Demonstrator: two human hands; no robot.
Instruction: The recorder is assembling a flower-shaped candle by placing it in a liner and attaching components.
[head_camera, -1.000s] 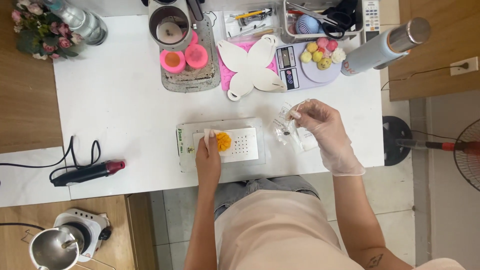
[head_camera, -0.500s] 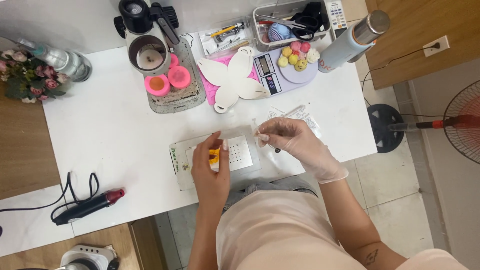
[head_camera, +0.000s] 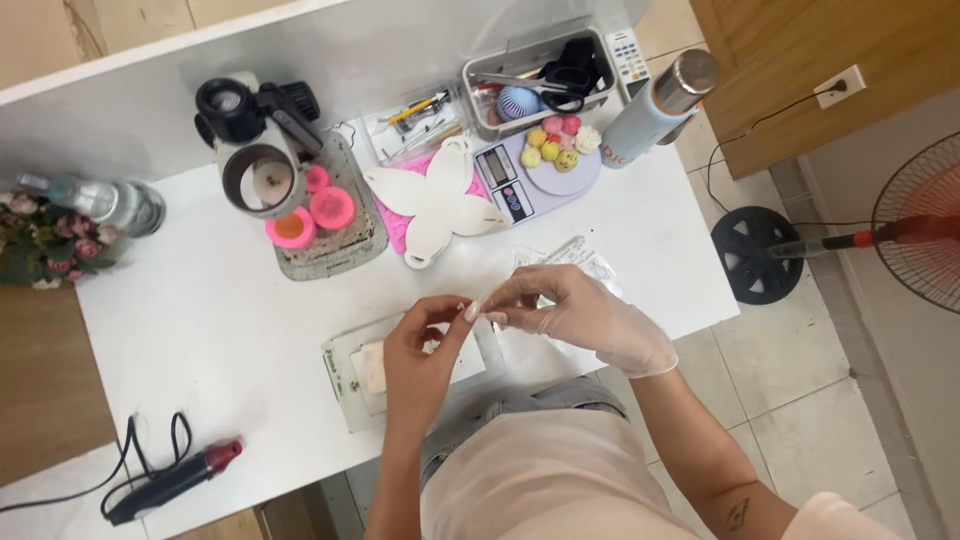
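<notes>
Pinching together above the table's (head_camera: 200, 320) near edge, the bare left hand (head_camera: 420, 355) and gloved right hand (head_camera: 575, 315) close fingertips on something too small to identify. Below them lies a cutting mat (head_camera: 350, 385), with a clear packet (head_camera: 570, 255) just beyond, so work looks midway.

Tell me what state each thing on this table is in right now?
Left hand: bare, fingertips pinched against the other hand's.
Right hand: gloved, pinching something small, too small to tell.
Mat: flat under the hands.
Plastic bag: lying crumpled.
Scale: holding small coloured balls.
Bottle: upright, capped.
Glue gun: lying on its side, untouched.
</notes>
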